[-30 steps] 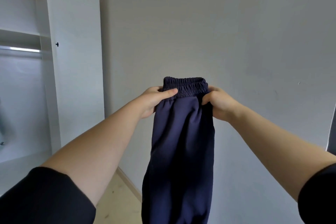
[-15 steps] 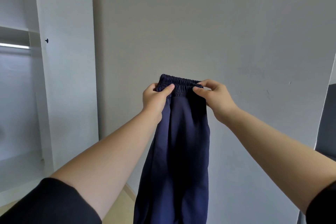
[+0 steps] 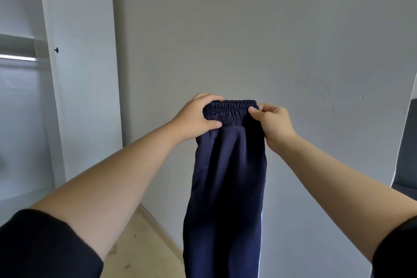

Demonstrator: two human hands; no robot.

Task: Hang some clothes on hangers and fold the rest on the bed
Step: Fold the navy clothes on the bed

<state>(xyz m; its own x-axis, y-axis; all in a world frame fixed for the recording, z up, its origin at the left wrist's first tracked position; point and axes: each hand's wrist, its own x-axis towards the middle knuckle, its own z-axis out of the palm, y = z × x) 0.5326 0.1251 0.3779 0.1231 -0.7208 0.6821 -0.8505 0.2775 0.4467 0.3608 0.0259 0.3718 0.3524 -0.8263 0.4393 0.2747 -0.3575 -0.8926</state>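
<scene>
Trousers (image 3: 225, 187), navy, soft cloth, one pair. They are held up in the air in front of the person, hanging straight down from the waistband (image 3: 232, 111) and running out of the bottom of the view. The waistband is elastic and gathered, bunched narrow between the two hands. A thin white stripe (image 3: 261, 232) runs down the right edge.

Left hand (image 3: 196, 117): clamped on the left end of the waistband, thumb across the front, fingers curled over the top.

Right hand (image 3: 273, 124): pinching the right end, thumb on the near face.

Both arms are stretched forward, with black sleeves at the lower corners.

Step in hand, as judged: the pair is held up by the waist to straighten it and line up the legs, ahead of folding or hanging. Which of the two is meant cannot be told. The next move calls for a firm hold on both ends, one leg laid on the other, then a turn toward the bed or a hanger — neither is in view.

Surface: none under the trousers. They hang free above a pale floor (image 3: 140, 244).

Room: plain grey-white wall (image 3: 248, 29) ahead. At left, a white wardrobe door (image 3: 85, 74) stands open, with a small dark knob (image 3: 56, 50); beside it are a shelf and a metal rail (image 3: 18, 58). At the right edge is a dark shape (image 3: 406, 153) — too little of it shows to name.
</scene>
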